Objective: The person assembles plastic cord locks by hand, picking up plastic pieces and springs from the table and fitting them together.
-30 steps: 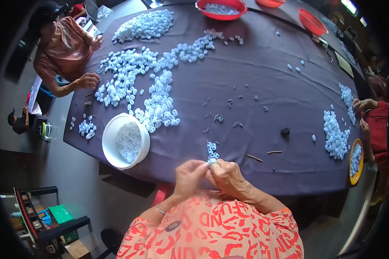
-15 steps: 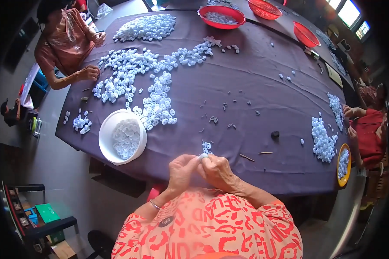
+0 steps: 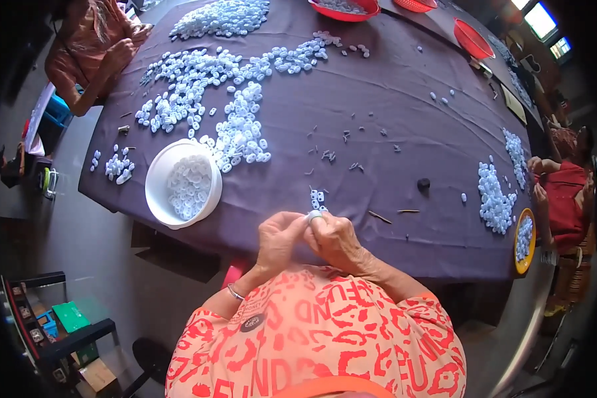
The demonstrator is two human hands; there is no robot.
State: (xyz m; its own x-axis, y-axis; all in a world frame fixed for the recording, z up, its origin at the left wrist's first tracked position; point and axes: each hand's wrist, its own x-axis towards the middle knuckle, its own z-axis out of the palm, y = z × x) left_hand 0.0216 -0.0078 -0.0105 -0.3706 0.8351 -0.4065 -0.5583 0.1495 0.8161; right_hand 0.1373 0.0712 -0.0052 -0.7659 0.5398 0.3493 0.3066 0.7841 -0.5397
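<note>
The left hand (image 3: 282,233) and right hand (image 3: 335,237), right of the white tub (image 3: 156,179), are pinched narrow around a small pale piece (image 3: 314,215); fingers partly hide it. A short cluster of two-holed pieces (image 3: 318,198) lies just beyond the fingertips. Judged progress: one piece in work, few set out, many left. Hard, smooth, rounded-oblong pieces (image 3: 241,129) lie loose beyond the tub. Slim dark bits (image 3: 328,156) lie to its right on wrinkled, dark cloth (image 3: 404,93).
</note>
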